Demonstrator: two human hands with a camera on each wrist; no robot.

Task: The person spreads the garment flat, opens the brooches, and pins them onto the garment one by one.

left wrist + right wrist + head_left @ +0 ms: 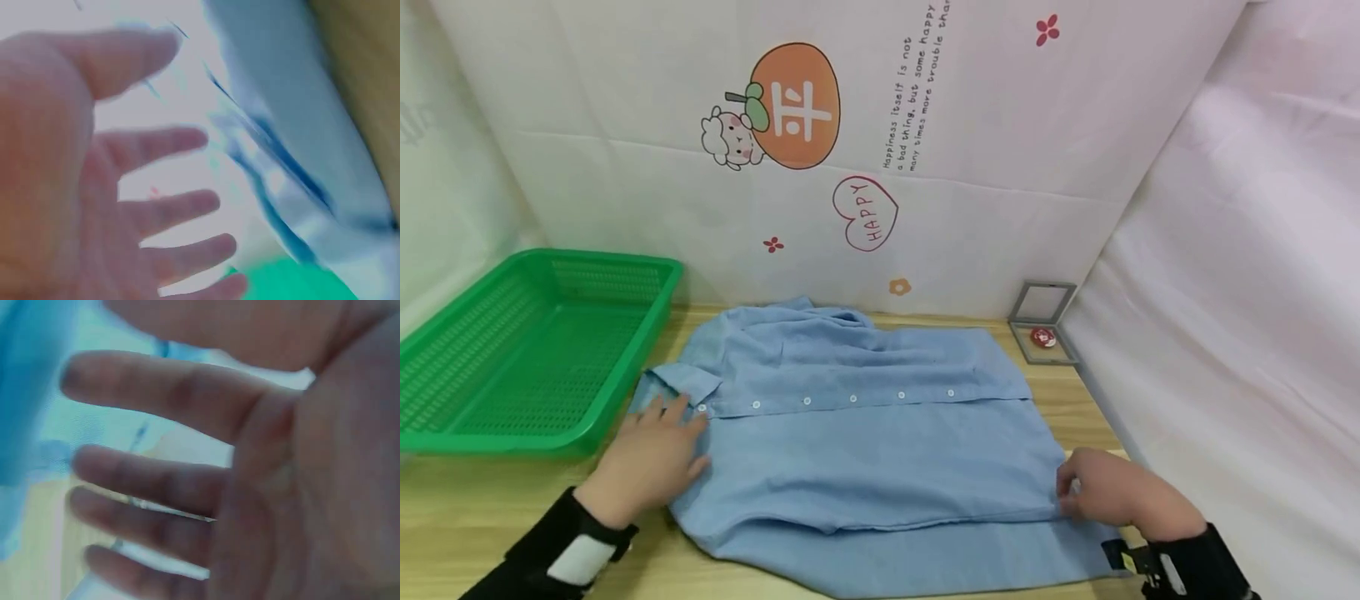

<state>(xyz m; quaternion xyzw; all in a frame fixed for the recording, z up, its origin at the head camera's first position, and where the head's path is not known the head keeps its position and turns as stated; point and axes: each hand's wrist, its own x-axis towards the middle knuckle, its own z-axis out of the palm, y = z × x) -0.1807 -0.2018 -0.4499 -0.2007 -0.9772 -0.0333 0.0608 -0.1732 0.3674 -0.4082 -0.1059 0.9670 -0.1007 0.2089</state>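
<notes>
A light blue button-up shirt (865, 458) lies spread on its side-on axis across the table, its row of white buttons running left to right and its collar (692, 382) at the left. Over the collar end, my left hand (651, 458) rests with its fingers spread; the left wrist view shows the fingers (169, 144) straight and holding nothing. At the hem on the right is my right hand (1108, 492), fingers loosely bent by the cloth. In the right wrist view its fingers (156, 394) stand apart, with no cloth visible between them; that view is blurred.
A green plastic basket (587, 417) stands at the left, close to the shirt's collar end. At the back right lies an opened grey frame-like case (1028, 350) with a small red round piece (1042, 337). White printed cloth (970, 233) walls the back and sides.
</notes>
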